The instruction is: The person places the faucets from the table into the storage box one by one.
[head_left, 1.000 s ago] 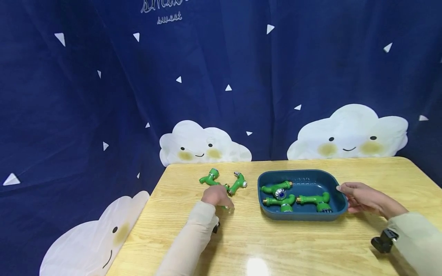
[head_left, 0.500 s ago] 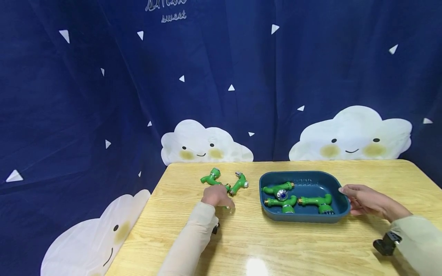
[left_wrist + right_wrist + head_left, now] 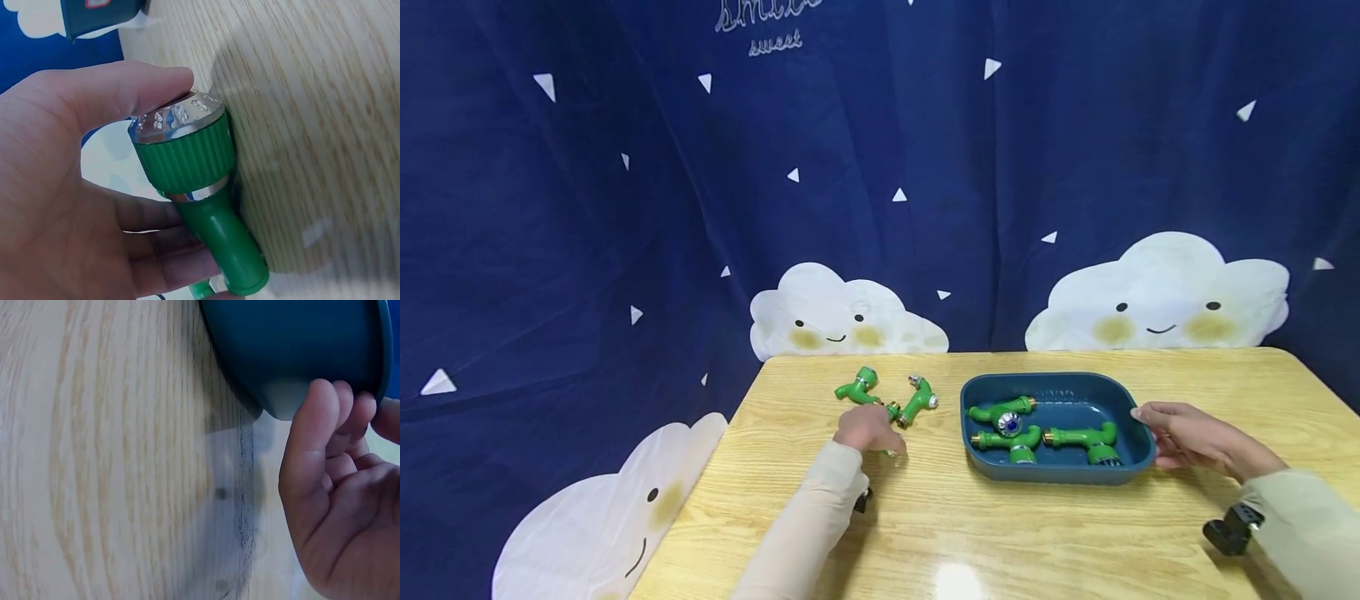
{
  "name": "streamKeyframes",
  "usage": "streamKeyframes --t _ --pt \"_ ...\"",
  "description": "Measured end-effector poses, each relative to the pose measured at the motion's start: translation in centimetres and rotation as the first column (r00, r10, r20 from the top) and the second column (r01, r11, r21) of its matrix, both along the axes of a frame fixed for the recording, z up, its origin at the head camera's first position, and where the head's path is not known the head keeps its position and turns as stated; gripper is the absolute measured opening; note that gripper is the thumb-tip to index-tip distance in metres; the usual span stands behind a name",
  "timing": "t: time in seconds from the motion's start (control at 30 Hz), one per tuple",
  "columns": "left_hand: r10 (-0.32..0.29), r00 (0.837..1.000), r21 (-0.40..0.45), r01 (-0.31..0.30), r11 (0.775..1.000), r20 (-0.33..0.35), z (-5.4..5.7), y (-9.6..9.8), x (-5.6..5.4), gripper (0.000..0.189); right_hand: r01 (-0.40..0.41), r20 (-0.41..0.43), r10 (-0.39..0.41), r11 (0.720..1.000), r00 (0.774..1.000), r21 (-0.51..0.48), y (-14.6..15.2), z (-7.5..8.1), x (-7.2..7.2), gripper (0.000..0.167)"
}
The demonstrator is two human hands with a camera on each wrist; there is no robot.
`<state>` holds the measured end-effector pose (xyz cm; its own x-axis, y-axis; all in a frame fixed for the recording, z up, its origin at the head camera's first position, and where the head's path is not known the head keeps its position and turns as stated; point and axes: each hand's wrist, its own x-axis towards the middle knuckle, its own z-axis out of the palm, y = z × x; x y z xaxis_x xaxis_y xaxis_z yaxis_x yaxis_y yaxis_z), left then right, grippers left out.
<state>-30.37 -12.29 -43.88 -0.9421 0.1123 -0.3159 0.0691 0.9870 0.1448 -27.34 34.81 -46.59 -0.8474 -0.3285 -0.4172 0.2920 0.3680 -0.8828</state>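
In the left wrist view my left hand [image 3: 56,162] grips a green tap [image 3: 215,231] lying close to the tabletop. The thumb is on its silver cap [image 3: 181,119] and the fingers curl along the body. From the head view that left hand [image 3: 867,429] hides most of this tap. Two more green taps lie just beyond it, one at the back left [image 3: 857,387] and another tap [image 3: 919,402] to its right. My right hand [image 3: 1180,433] holds the right end of a dark blue tub [image 3: 1052,473], thumb at the rim and fingers against the outer wall [image 3: 300,350].
Three green taps lie inside the tub: an upper left tap [image 3: 1000,410], a lower left tap [image 3: 1011,442] and a right tap [image 3: 1082,437]. Underneath is a light wooden table [image 3: 1015,533]. A navy curtain [image 3: 865,225] with white clouds hangs behind the table's far edge.
The head view shifts slightly. Both hands stay almost where they were, the left at the tap and the right at the tub's end.
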Motion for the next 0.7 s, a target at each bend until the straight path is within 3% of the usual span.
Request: streamKeyframes --t 0.17,0.5,0.7 --pt "0.013 1.000 0.055 -0.013 0.998 0.010 -0.08 -0.27 -0.03 0.035 0.000 0.003 0.000 1.000 1.000 -0.008 0.00 -0.01 -0.04 0.032" --pt "0.022 1.000 0.059 -0.021 0.998 -0.002 0.00 -0.77 0.19 0.049 0.006 0.000 -0.006 1.000 1.000 0.005 -0.14 0.26 0.01 0.031" --pt "0.055 0.998 0.118 -0.052 0.992 -0.025 0.09 -1.05 0.49 0.043 0.007 0.012 -0.007 1.000 1.000 0.009 -0.15 0.27 -0.05 0.031"
